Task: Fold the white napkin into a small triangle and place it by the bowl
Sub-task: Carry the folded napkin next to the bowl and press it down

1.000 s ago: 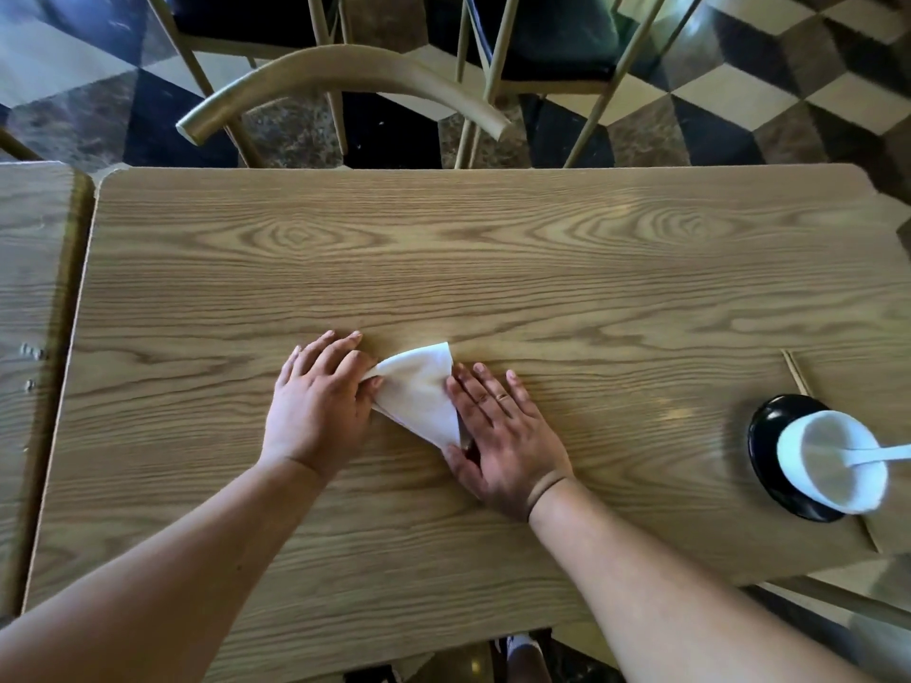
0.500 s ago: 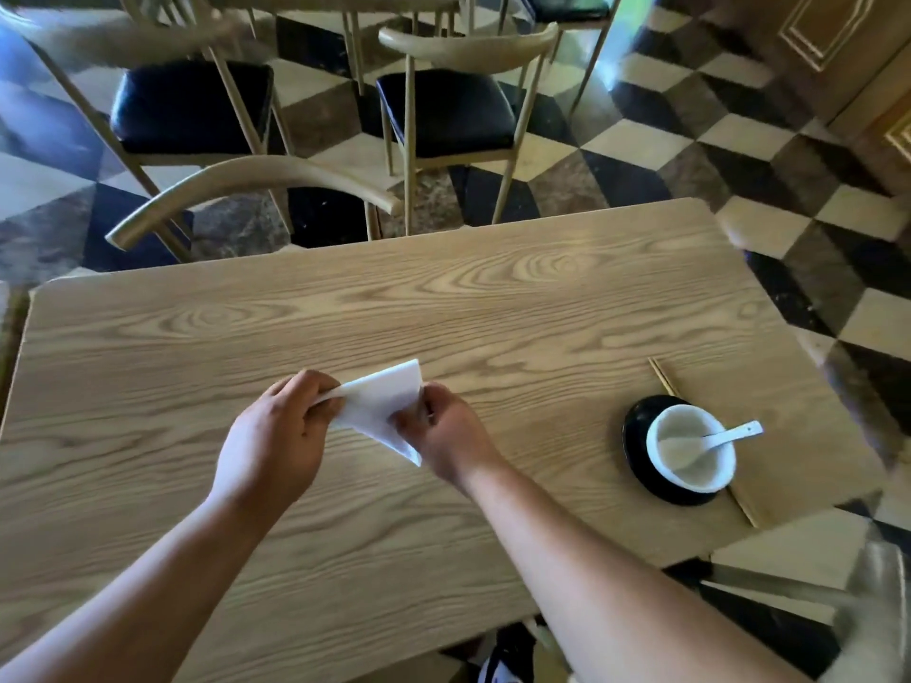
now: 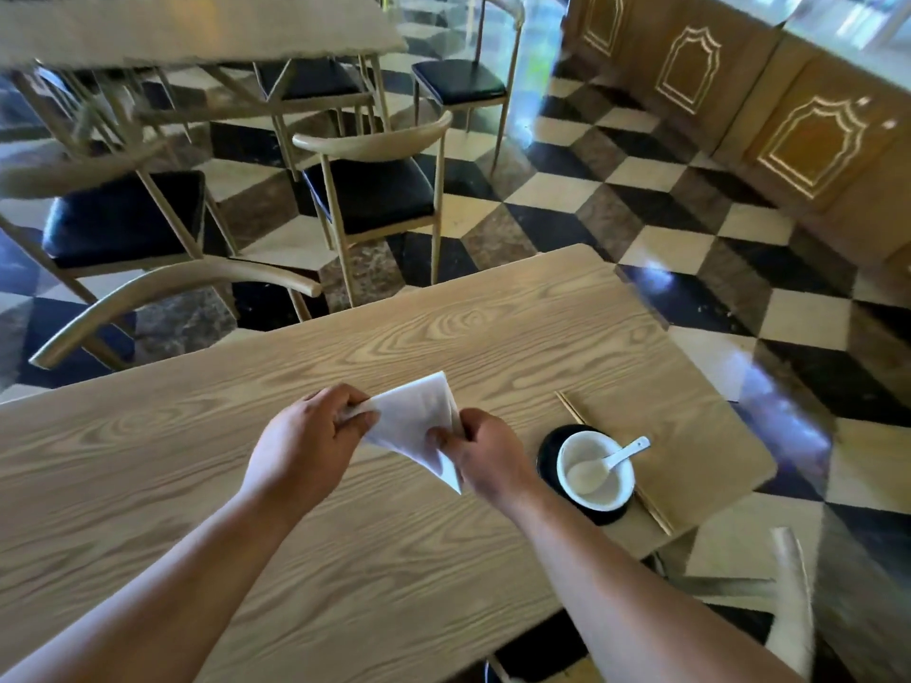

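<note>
White folded paper napkin [image 3: 411,426], already a triangle, hangs just above the pale wood-grain table [image 3: 246,485], pinched at its left corner by the left hand [image 3: 308,443] and along its lower right edge by the right hand [image 3: 485,458]; both hands are closed on it. Its long edge runs from upper right down toward the person. The small white ceramic bowl [image 3: 595,469] sits to the right, nearer the right hand, so that hand looks best placed to carry it over
</note>
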### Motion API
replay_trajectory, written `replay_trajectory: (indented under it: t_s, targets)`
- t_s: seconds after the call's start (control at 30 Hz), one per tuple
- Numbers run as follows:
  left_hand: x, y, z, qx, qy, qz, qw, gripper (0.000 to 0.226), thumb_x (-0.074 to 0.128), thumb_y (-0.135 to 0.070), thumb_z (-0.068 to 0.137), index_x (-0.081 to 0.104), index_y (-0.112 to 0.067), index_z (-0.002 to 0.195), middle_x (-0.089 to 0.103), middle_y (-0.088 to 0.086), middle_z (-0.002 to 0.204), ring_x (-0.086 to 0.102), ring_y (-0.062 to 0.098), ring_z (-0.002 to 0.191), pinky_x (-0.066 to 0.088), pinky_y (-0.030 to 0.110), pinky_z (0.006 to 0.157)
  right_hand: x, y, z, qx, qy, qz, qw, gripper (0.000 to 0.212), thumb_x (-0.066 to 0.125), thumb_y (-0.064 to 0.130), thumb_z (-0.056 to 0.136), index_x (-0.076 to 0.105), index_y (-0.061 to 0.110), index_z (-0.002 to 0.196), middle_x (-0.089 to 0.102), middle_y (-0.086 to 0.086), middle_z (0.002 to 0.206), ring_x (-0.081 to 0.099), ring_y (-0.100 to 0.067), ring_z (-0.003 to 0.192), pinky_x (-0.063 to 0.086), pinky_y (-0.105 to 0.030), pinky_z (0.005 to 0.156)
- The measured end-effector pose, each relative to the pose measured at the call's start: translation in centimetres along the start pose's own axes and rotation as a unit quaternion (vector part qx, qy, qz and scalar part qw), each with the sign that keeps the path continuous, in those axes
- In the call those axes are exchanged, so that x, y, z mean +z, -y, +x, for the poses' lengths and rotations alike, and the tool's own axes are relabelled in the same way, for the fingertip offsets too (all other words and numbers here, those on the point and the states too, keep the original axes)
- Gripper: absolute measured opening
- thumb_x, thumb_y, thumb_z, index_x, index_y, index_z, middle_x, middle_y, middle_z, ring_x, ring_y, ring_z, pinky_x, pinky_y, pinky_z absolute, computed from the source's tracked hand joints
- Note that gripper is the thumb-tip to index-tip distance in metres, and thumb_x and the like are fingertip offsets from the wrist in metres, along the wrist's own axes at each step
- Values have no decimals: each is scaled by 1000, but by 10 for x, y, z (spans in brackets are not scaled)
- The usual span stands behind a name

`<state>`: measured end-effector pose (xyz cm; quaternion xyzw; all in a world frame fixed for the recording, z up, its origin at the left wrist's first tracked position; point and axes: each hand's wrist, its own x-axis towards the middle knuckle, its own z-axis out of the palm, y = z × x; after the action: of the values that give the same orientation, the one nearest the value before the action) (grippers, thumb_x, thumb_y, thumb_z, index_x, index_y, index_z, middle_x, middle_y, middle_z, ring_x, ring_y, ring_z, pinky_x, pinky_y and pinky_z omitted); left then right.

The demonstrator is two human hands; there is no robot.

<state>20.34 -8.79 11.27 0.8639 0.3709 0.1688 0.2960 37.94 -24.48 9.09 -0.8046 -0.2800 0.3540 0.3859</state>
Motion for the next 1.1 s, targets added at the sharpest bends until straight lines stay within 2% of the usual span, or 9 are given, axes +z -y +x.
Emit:
replay_trajectory:
  t_s: [0.1, 0.23, 0.33, 0.47, 0.6, 0.73, 0.8, 1.0, 1.1]
  targets:
    - [13, -29, 14, 19, 16, 1, 1000, 14, 71, -44, 93, 61, -39, 102, 69, -15, 83, 63, 17, 78, 52, 35, 68, -32, -7, -3, 5, -23, 8, 1000, 28, 71, 35, 94, 61, 13, 79, 60, 4, 68, 54, -16, 65, 40, -32, 59]
    - [35, -71, 31, 42, 39, 5, 998, 11, 70, -42, 94, 64, -37, 101, 70, -13, 85, 65, 21, 80, 53, 37, 69, -76, -18, -11, 1, -67, 6, 998, 38, 63, 51, 82, 57, 15, 75, 57, 7, 63, 51, -14, 62, 38, -34, 58]
    - [51, -100, 43, 64, 51, 7, 997, 11, 70, -41, 94, 66, -36, 103, 72, -12, 88, 66, 22, 83, 53, 37, 70, -105, -30, -16, 7, -95, 24, 995, 35, 63, 50, 83, 55, 19, 70, 53, 11, 55, 48, -8, 55, 37, -28, 53]
    - [78, -137, 60, 93, 69, 7, 993, 10, 69, -40, 95, 64, -38, 104, 65, -17, 82, 62, 20, 80, 43, 30, 62, -144, -49, -18, 7, -137, 32, 990, 36, 69, 36, 91, 50, 19, 65, 48, 10, 47, 42, -5, 44, 35, -20, 45]
    - [109, -169, 76, 114, 95, 2, 989, 10, 68, -41, 95, 64, -37, 103, 65, -18, 86, 60, 16, 80, 43, 29, 63, -180, -69, -21, 20, -159, 40, 986, 36, 70, 33, 94, 51, 20, 66, 54, 8, 48, 48, -4, 43, 36, -18, 45]
    - [140, -196, 90, 129, 116, 4, 985, 11, 68, -43, 96, 61, -39, 103, 61, -23, 83, 57, 12, 77, 37, 20, 58, -210, -88, -25, 35, -175, 37, 983, 34, 68, 37, 94, 53, 17, 72, 57, 3, 53, 49, -5, 44, 36, -17, 44]
    - [156, -209, 96, 135, 128, 7, 983, 11, 67, -43, 96, 62, -37, 103, 61, -19, 85, 56, 15, 78, 34, 18, 58, -224, -99, -25, 45, -179, 30, 982, 32, 66, 40, 95, 57, 16, 75, 60, 2, 55, 49, -5, 46, 37, -18, 45]
    - [202, -244, 110, 150, 159, 10, 976, 9, 68, -42, 96, 63, -35, 101, 64, -14, 89, 57, 17, 78, 37, 21, 58, -259, -134, -21, 79, -192, 15, 978, 31, 64, 47, 98, 61, 21, 80, 63, 4, 59, 56, -4, 48, 36, -16, 42]
    - [226, -256, 116, 153, 175, 13, 972, 10, 67, -41, 96, 64, -34, 102, 64, -12, 91, 58, 19, 80, 38, 30, 62, -273, -152, -16, 93, -194, 7, 977, 31, 63, 49, 98, 62, 22, 82, 67, 1, 64, 61, -9, 54, 42, -21, 47]
